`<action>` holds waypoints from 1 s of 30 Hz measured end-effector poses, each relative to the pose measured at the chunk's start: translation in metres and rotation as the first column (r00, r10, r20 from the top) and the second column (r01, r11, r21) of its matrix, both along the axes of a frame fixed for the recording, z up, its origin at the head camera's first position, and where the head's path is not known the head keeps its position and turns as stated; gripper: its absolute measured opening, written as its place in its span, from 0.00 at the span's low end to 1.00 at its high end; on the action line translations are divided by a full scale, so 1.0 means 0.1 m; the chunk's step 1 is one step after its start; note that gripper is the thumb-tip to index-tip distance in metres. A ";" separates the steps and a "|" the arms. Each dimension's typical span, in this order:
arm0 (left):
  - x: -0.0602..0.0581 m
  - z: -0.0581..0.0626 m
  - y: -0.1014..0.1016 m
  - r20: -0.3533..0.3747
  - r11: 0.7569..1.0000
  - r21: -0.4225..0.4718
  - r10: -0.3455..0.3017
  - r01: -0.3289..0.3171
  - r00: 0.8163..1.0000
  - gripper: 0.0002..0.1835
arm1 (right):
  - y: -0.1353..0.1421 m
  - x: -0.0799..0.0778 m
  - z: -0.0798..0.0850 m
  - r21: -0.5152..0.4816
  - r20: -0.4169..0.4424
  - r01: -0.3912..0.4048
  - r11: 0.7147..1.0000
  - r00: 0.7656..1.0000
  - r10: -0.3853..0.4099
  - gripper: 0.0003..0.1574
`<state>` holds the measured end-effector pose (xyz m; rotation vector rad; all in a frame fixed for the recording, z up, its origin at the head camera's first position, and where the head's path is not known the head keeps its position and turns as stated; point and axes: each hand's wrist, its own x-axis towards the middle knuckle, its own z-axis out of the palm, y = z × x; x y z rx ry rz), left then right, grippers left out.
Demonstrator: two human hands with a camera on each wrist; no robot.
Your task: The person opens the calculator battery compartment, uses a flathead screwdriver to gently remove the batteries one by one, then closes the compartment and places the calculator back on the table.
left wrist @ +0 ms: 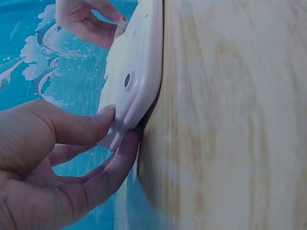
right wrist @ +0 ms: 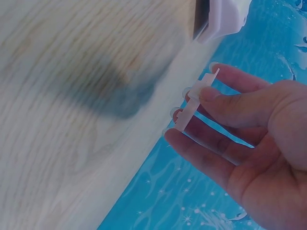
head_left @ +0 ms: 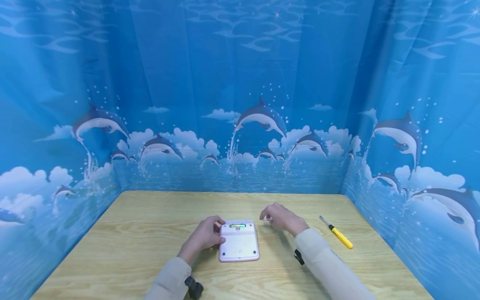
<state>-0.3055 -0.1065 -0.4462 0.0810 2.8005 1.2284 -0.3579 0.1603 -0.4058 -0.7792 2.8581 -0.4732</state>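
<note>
A pale pink device [head_left: 240, 243], calculator-like in shape, lies back side up on the table. Near its far edge is an uncovered battery slot, where a green and gold battery [head_left: 237, 226] shows. My left hand [head_left: 206, 233] pinches the device's left edge, thumb [left wrist: 103, 124] on the back face and a finger curled beneath the rim. To the right of the device, my right hand [head_left: 283, 217] is raised above the table. It pinches a small pale pink battery cover [right wrist: 192, 108] between thumb and fingers, apart from the device.
A screwdriver [head_left: 341, 237] with a yellow and black handle lies on the wooden table [head_left: 157, 216] to the right of my right forearm. Blue dolphin-print curtains [head_left: 240, 83] enclose the table's back and sides.
</note>
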 end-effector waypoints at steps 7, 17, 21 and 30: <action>0.01 0.01 0.00 0.001 1.000 0.002 -0.005 0.005 1.000 0.24 | 0.04 -0.01 -0.04 0.015 -0.004 0.025 1.000 1.000 -0.025 0.28; 0.01 0.00 0.00 0.000 1.000 0.003 -0.009 0.009 1.000 0.24 | 0.10 -0.02 -0.07 0.034 -0.022 0.022 0.999 1.000 -0.021 0.22; 0.01 0.00 0.00 0.003 1.000 0.005 -0.008 0.008 1.000 0.24 | 0.13 -0.03 -0.10 0.032 -0.016 0.037 0.999 0.999 -0.037 0.22; 0.01 0.01 0.01 0.009 1.000 0.012 -0.001 0.001 1.000 0.24 | 0.19 -0.04 -0.12 0.028 -0.013 0.069 0.997 0.998 -0.068 0.23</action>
